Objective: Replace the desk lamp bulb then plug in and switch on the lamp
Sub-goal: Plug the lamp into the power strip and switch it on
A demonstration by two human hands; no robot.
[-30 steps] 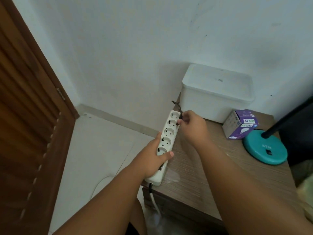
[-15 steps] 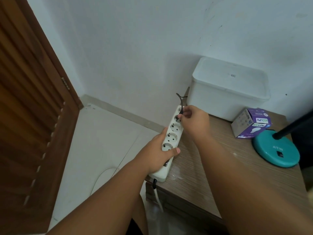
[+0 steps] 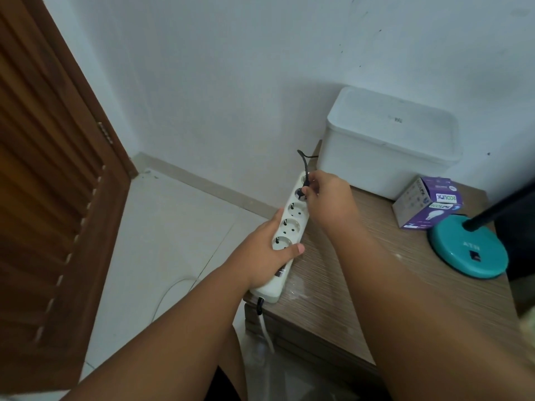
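left hand [image 3: 265,256] clamps white power strip [image 3: 289,230] at desk [image 3: 362,285] left edge, thumb across top | right hand [image 3: 327,198] pinches black plug [image 3: 304,189] at second socket from far end | teal lamp base [image 3: 469,251] right side of desk, beside purple bulb box [image 3: 425,205]

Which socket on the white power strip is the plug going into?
The second socket from the far end, where the right hand presses the black plug. The three nearer sockets are bare; the left hand steadies the power strip.

Glossy white plastic power strip [image 3: 291,227], wood-grain laminate table [image 3: 362,285], printed cardboard bulb box [image 3: 425,206], louvred wooden door [image 3: 43,198].
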